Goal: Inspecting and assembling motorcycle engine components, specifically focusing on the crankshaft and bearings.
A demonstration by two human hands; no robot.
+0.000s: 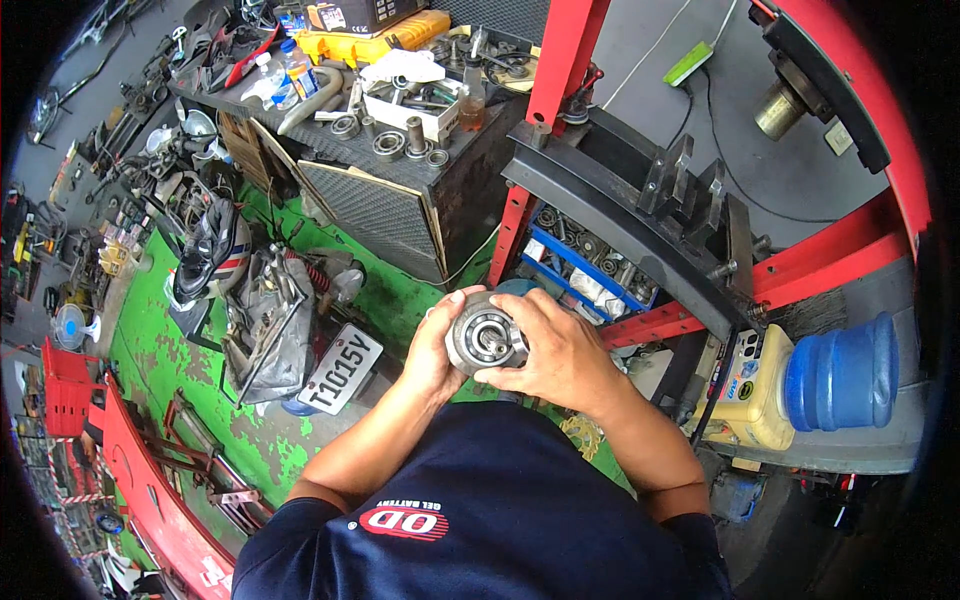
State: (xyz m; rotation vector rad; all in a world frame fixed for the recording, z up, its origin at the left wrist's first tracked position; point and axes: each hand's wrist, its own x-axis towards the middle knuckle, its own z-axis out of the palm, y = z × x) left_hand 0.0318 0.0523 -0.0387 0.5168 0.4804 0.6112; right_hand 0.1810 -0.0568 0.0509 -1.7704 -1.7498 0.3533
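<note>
In front of my chest, both hands hold up a thick round metal part (473,304), like a crankshaft. A ball bearing (484,353) is set in its upward face, and a short shaft end (494,341) stands in the bearing's middle. My left hand (430,350) is closed round the left side, thumb along the upper rim. From the right, my right hand (560,345) grips it, with fingers over the far edge and thumb at the near rim. Beside the right fingers a curved shiny edge (518,346) shows; I cannot tell whether it is a separate piece. The underside is hidden.
A red press frame (566,60) with a black crossbeam (630,225) stands ahead right, above a blue parts bin (560,262). Loose bearings (390,146) lie on the bench (440,180). A yellow machine (755,390) and blue water jug (840,375) stand right, a dismantled motorcycle (270,330) left.
</note>
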